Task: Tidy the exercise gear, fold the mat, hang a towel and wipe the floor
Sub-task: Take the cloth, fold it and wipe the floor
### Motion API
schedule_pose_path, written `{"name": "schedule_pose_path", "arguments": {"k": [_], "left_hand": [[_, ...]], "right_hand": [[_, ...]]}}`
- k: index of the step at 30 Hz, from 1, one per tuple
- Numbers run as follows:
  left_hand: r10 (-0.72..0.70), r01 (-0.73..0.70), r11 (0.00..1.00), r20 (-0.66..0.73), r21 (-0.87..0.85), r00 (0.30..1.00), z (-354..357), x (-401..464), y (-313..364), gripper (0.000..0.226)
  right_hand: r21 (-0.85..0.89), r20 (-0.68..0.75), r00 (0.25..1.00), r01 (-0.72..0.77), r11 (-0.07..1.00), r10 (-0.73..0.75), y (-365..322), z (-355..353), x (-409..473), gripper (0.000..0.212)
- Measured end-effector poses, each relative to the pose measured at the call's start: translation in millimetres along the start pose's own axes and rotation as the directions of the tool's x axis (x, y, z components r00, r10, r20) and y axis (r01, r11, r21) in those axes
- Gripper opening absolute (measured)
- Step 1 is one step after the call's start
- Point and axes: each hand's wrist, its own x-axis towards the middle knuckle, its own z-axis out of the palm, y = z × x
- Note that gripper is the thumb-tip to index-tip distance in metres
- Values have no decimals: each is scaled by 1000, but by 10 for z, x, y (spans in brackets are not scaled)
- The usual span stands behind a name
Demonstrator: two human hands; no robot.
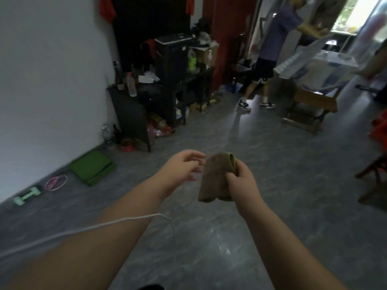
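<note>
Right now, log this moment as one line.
right hand: grips folded cloth | left hand: open beside it | green mat: folded by wall | dumbbell, bands: beside mat

A tall black shelving unit [167, 80] stands against the white wall [52, 70], crowded with bottles and boxes. A clear plastic bottle [132, 84] sits on its low left end. A round red bowl [127, 145] lies on the floor at its foot. Right of it, well apart, stands a wooden bench [312, 105].
</note>
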Motion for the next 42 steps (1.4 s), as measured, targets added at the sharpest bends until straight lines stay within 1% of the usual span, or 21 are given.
{"name": "schedule_pose_path", "arguments": {"k": [2, 3, 4, 6, 7, 9, 10, 12, 13, 15, 18, 20, 21, 23, 24, 28, 31, 34, 36, 38, 42], "left_hand": [[-39, 32, 998, -155, -45, 987, -182, 326, -155, 23], [-94, 77, 992, -173, -98, 980, -279, 461, -227, 27], [-158, 129, 973, -148, -190, 976, -392, 619, -333, 30], [-231, 211, 884, 4, -416, 973, -614, 880, -443, 35], [-228, 230, 834, 67, -501, 971, -722, 991, -465, 44], [-203, 242, 738, 134, -630, 970, -939, 1235, -507, 64], [-178, 236, 692, 156, -682, 972, -1059, 1378, -521, 69], [-104, 189, 656, 161, -731, 982, -1328, 1697, -477, 73], [-75, 159, 649, 146, -744, 986, -1481, 1864, -423, 71], [-76, 102, 655, 69, -748, 995, -1831, 2257, -369, 58], [-108, 55, 727, -35, -685, 994, -2354, 2759, -243, 42], [-122, 55, 759, -59, -649, 991, -2702, 3114, -202, 35], [-126, 58, 771, -63, -635, 990, -2838, 3274, -178, 35], [-129, 59, 787, -71, -614, 989, -3070, 3578, -161, 36], [-134, 56, 794, -84, -606, 987, -3158, 3712, -156, 36], [-162, 55, 767, -110, -639, 981, -3484, 4263, -213, 36], [-175, 77, 761, -90, -644, 980, -3746, 4740, -282, 43], [-137, 88, 761, -26, -643, 990, -3949, 5254, -335, 55], [-118, 81, 753, -13, -653, 993, -4069, 5619, -364, 58], [-118, 55, 753, -53, -655, 992, -4195, 5990, -372, 60], [-177, 19, 743, -169, -670, 970, -4499, 6677, -341, 64]], "right_hand": [[24, 86, 996, -6, 1000, 4, -95, 94, 326, 45], [30, 131, 991, -6, 1000, 2, -129, 151, 495, 44], [45, 172, 985, -7, 999, 0, -171, 222, 662, 42], [95, 240, 971, -31, 995, 8, -261, 395, 988, 41], [125, 269, 963, -50, 991, 15, -308, 501, 1150, 41], [202, 325, 945, -101, 974, 31, -384, 737, 1494, 40], [223, 351, 935, -125, 967, 40, -420, 875, 1676, 40], [219, 382, 923, -151, 964, 58, -457, 1184, 2091, 41], [201, 378, 923, -150, 968, 65, -459, 1348, 2310, 42], [169, 354, 931, -159, 973, 90, -489, 1679, 2733, 43], [134, 344, 927, -207, 969, 150, -544, 2097, 3316, 39], [108, 366, 913, -236, 966, 183, -555, 2412, 3743, 29], [84, 362, 912, -240, 967, 195, -563, 2554, 3914, 29], [-7, 318, 928, -201, 980, 193, -554, 2809, 4243, 38], [-54, 298, 938, -166, 985, 175, -557, 2923, 4387, 39], [-213, 231, 970, -21, 977, 71, -542, 3331, 4998, 23], [-285, 219, 976, 70, 956, -7, -489, 3619, 5546, 14], [-286, 253, 967, 99, 953, -25, -434, 3809, 6165, 12], [-278, 296, 955, 102, 955, -16, -423, 3922, 6637, 12], [-273, 361, 932, 97, 957, 8, -414, 4049, 7104, 15], [-250, 475, 876, 41, 967, 85, -465, 4369, 7953, 23]]}}
